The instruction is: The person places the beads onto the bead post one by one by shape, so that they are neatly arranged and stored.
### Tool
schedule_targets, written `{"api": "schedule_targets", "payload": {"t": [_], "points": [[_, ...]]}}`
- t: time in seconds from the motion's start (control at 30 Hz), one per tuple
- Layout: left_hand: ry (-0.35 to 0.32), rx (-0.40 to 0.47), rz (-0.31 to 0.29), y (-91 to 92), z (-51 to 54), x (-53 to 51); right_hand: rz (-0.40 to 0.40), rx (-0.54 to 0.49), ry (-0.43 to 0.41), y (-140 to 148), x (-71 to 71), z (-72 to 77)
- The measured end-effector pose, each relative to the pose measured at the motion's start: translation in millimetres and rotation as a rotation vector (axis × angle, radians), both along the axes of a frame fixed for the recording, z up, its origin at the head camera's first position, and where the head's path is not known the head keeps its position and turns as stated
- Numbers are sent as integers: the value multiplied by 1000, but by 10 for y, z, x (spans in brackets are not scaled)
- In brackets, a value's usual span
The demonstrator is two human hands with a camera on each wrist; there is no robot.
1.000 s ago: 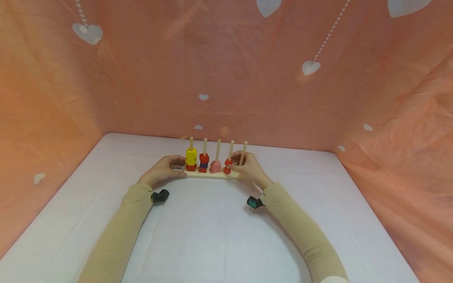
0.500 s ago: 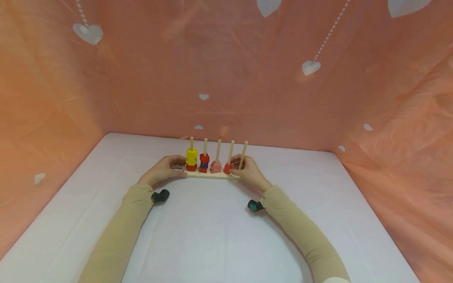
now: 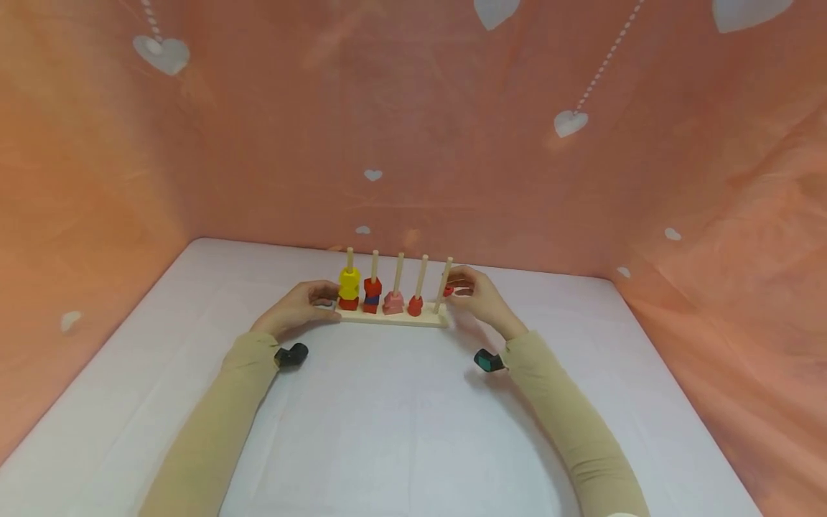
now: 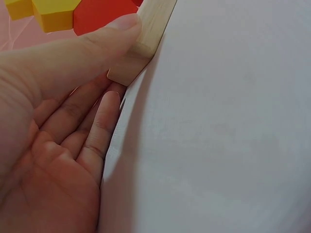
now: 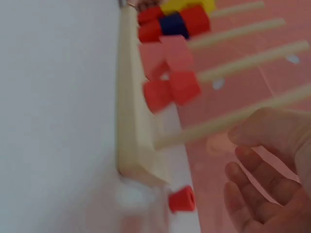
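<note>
A wooden peg board stands on the table with upright pegs. Yellow beads over a red one fill the leftmost peg; beside it are red and blue beads, then pink beads, then red beads. The rightmost peg carries no bead. My left hand grips the board's left end, thumb on the near side of the wood. My right hand is just right of the bare peg, fingers loosely bent around nothing. A loose red bead lies past the board's right end.
A white cloth covers the table. Behind and at both sides hangs an orange-pink curtain with white hearts. A black wrist camera sits on the left sleeve, another camera on the right.
The upper red bead slid down its peg onto the lower one. My right hand let it go and moved right, past the last peg. My left hand stays on the board's end.
</note>
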State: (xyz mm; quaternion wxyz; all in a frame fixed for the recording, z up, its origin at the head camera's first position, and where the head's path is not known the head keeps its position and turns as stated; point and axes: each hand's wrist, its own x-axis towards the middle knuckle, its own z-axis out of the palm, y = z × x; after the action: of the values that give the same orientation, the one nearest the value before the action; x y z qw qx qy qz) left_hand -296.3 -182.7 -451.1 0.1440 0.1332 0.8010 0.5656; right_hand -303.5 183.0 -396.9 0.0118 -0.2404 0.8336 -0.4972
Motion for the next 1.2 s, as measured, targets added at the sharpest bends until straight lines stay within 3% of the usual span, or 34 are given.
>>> {"api": "schedule_targets", "payload": {"t": [0.1,0.27,0.33,0.47,0.67,1.07,1.2], "points": [[-5,-17,4,3,123,99,-30,42,7,-3,64,151],[1,-19,-2,6,181,153,-97,126,19,71,-84,46],[1,-10,-3,-2,158,140,-123,144,16,117,-203,-74],[-19,-2,6,6,135,124,-134,178,10,116,-266,-118],[-4,-1,6,-14,6,28,-112,224,47,99,-362,-179],[2,-2,6,-3,26,14,-124,358,-38,44,-454,-204],[-6,-1,5,-3,11,5,-124,381,-24,33,-457,-232]]}}
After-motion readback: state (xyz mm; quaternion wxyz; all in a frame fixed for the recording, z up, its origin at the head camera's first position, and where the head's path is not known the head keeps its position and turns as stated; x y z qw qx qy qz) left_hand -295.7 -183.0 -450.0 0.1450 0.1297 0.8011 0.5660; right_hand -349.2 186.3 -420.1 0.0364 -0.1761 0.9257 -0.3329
